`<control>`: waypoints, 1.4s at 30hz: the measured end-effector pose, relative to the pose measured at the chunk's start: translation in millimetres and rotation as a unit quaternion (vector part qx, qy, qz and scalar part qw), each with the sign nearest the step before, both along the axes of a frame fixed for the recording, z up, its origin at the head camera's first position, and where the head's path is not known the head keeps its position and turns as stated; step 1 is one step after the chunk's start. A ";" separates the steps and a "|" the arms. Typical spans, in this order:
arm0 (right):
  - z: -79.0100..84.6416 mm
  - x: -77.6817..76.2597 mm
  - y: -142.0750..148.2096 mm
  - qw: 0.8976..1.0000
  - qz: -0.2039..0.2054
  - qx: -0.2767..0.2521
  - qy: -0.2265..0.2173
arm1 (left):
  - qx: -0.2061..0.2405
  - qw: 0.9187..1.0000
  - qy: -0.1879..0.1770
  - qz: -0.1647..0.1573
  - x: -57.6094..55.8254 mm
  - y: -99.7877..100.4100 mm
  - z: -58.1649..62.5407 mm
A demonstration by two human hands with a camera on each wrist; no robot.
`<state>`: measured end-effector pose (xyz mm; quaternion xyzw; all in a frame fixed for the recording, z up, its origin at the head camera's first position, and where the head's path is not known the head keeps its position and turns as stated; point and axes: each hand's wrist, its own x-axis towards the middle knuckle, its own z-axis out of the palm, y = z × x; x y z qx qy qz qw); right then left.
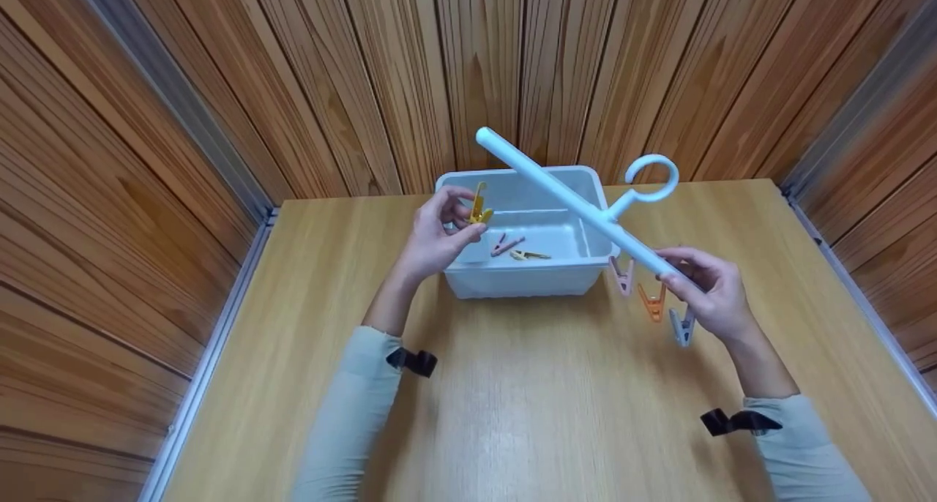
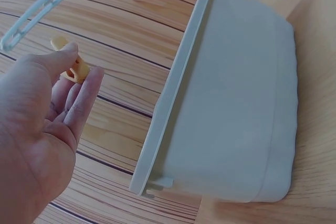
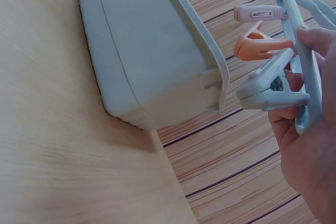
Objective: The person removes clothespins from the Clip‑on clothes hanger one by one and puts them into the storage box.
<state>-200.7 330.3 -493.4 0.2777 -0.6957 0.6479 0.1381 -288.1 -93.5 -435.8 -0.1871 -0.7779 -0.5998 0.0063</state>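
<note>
My left hand (image 1: 435, 235) pinches a yellow clothespin (image 1: 479, 205) between thumb and fingers, over the left side of a pale plastic bin (image 1: 523, 279). In the left wrist view the same clothespin (image 2: 77, 69) sits at the fingertips. With my right hand (image 1: 706, 290) I grip one end of a light blue hanger (image 1: 556, 187), its bar slanting up to the left and its hook (image 1: 670, 184) to the upper right. Clipped along the bar are a pink clothespin (image 3: 260, 13), an orange clothespin (image 3: 257, 43) and a grey-blue clothespin (image 3: 270, 85), the last nearest my hand.
Inside the bin lie a pink clothespin (image 1: 507, 246) and a yellowish clothespin (image 1: 528, 255). The bin stands at the back of a wooden table (image 1: 512, 399), close to a wood-panelled wall (image 1: 366, 85). Metal rails (image 1: 212, 348) run along the sides.
</note>
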 end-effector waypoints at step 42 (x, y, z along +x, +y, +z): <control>-12.3 8.2 18.4 1.000 -0.004 -0.026 -0.001 | -0.027 0.996 -0.071 0.040 -46.0 7.2 -1.9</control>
